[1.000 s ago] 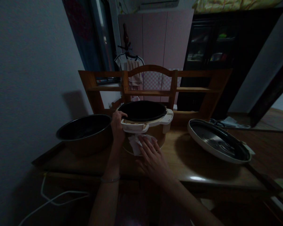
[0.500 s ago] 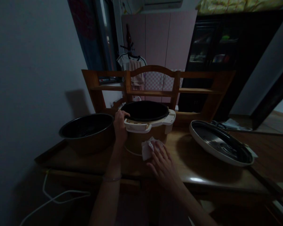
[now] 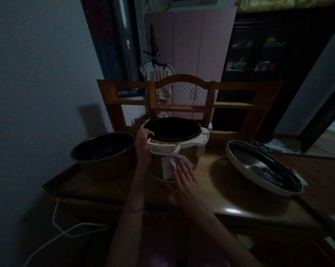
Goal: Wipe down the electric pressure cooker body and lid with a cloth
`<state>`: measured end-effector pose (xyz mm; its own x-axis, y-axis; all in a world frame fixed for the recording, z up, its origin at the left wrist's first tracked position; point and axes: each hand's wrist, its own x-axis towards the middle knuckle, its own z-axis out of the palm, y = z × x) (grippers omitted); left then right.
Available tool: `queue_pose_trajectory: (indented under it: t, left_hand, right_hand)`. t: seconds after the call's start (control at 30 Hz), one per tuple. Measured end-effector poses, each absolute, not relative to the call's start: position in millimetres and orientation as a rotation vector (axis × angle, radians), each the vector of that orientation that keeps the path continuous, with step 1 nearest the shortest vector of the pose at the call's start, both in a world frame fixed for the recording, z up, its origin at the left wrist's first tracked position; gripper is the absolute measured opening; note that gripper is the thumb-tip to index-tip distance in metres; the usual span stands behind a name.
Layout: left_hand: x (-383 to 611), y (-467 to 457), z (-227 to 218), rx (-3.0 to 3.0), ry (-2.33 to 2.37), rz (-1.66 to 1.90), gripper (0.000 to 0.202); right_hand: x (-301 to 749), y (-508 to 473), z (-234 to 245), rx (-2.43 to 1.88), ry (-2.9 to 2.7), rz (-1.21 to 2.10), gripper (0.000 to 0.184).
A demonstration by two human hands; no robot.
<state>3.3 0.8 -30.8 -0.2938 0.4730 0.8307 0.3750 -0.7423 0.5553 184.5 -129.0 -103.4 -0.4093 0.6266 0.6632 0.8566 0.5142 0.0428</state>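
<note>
A rice cooker body [image 3: 192, 157] with a white rim and a dark open top stands on the wooden table [image 3: 228, 193]. My left hand [image 3: 143, 146] grips its rim at the left, thumb hooked over the edge. My right hand [image 3: 186, 185] lies with fingers stretched out, pressing a white cloth [image 3: 168, 165] against the cooker's brown front wall, just under the rim.
A dark inner pot [image 3: 103, 152] sits to the left of the cooker. The cooker's lid [image 3: 263, 168] lies tilted, inside up, at the right. A wooden shelf rack [image 3: 189, 105] stands behind. A white cord [image 3: 64, 231] hangs off the table's left front.
My right hand slid the cloth along the cooker's front, first right and down, then back left and up under the rim. The left hand kept its grip on the rim.
</note>
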Motion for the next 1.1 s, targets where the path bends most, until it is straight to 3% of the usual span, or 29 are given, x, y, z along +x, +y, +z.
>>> queue_pose_trajectory:
  t: [0.3,1.1]
  left_hand:
    - [4,-1,-30,1.824,1.088,2.222,0.048]
    - [3,1,-31,1.817,1.043,2.224,0.045]
  right_hand:
    - [179,-123,-93,-1.160,-2.172,-0.513,0.054]
    - [204,-135,-139,-1.259,-2.191,-0.466,0.055]
